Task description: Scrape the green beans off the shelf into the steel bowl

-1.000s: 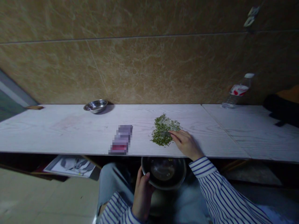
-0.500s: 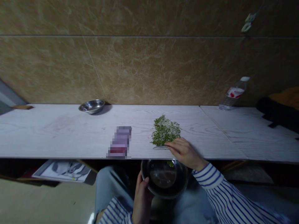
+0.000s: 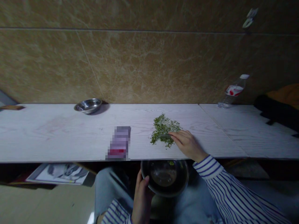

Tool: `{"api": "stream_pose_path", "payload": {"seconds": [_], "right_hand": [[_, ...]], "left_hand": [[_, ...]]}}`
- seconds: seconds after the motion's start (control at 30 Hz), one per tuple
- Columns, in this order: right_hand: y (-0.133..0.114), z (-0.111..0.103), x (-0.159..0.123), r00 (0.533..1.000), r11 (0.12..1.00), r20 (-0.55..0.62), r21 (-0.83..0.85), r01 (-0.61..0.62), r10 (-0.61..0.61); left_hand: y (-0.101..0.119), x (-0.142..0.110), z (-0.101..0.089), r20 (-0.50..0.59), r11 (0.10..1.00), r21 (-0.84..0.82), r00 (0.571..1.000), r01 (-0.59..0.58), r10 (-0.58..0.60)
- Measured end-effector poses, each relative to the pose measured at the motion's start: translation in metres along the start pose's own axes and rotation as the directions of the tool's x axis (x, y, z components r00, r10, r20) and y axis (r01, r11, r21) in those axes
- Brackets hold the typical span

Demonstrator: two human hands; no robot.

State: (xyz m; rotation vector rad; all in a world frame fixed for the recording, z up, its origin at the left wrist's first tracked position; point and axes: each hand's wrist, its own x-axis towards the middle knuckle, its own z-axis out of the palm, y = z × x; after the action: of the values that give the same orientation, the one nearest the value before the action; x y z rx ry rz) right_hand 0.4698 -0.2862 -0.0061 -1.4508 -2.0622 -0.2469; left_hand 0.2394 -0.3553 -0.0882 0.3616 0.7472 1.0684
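Note:
A pile of small green beans lies on the pale wooden tabletop. My right hand rests at the pile's near right side, fingers closed on a small flat metal piece laid among the beans. Below the table's front edge, my left hand grips the left rim of a steel bowl held over my lap. A few green beans lie inside the bowl at its far rim.
A second steel bowl stands at the back left by the tiled wall. A blurred purple packet lies near the front edge. A plastic water bottle and a dark bundle sit at the right. A magazine lies under the table.
My right hand drew the metal piece to the table's front edge, dropping a few beans into the bowl, then went back into the pile. The left hand kept the bowl in place.

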Motion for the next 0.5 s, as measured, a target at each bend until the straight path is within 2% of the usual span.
{"api": "stream_pose_path", "payload": {"seconds": [0.17, 0.37, 0.5], "right_hand": [[0.009, 0.001, 0.006, 0.994, 0.995, -0.075, -0.053, -0.081, 0.077], [0.000, 0.007, 0.003, 0.996, 0.995, 0.011, -0.042, -0.086, 0.087], [-0.006, 0.003, -0.002, 0.998, 0.998, 0.022, -0.026, -0.065, 0.065]], "left_hand": [[0.002, -0.003, 0.002, -0.019, 0.999, 0.021, 0.999, 0.029, -0.028], [0.002, -0.008, 0.003, -0.077, 0.993, 0.090, 0.994, 0.082, -0.075], [0.008, -0.013, 0.001, -0.127, 0.991, 0.122, 0.991, 0.055, -0.039]]}}
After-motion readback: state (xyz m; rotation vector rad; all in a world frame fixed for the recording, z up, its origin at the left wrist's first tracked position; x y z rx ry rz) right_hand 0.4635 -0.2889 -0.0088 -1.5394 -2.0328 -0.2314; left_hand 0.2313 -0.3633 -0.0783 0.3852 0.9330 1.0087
